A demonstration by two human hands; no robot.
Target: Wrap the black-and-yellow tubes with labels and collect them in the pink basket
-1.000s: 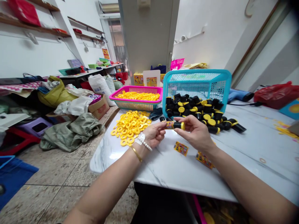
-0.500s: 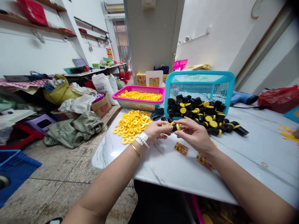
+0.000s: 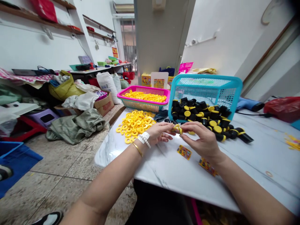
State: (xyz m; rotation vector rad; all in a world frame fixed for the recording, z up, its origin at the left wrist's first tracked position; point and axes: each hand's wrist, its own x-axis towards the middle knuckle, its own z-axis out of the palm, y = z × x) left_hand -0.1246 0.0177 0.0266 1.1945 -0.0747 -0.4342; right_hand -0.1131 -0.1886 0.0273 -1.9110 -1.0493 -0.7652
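Note:
My left hand (image 3: pixel 159 132) and my right hand (image 3: pixel 201 140) meet above the white marble table (image 3: pixel 234 175), fingers pinched on a small black tube with a yellow ring and a colourful label (image 3: pixel 177 129). Most of the tube is hidden by my fingers. Just beyond lies a heap of black tubes with yellow caps (image 3: pixel 206 118) spilling from a tipped blue basket (image 3: pixel 206 86). A pile of yellow rings (image 3: pixel 134 124) lies left of my left hand. Two small colourful stickers (image 3: pixel 184 152) lie on the table under my right wrist.
A pink basket of yellow parts (image 3: pixel 144 98) stands behind the ring pile. A blue tool with a cord (image 3: pixel 248 105) and a red bag (image 3: pixel 283 107) lie at the far right. Bags, a cardboard box and stools crowd the floor on the left.
My hands have closed together over the tube, which showed full length between them a second ago and is now mostly covered. The view has shifted slightly.

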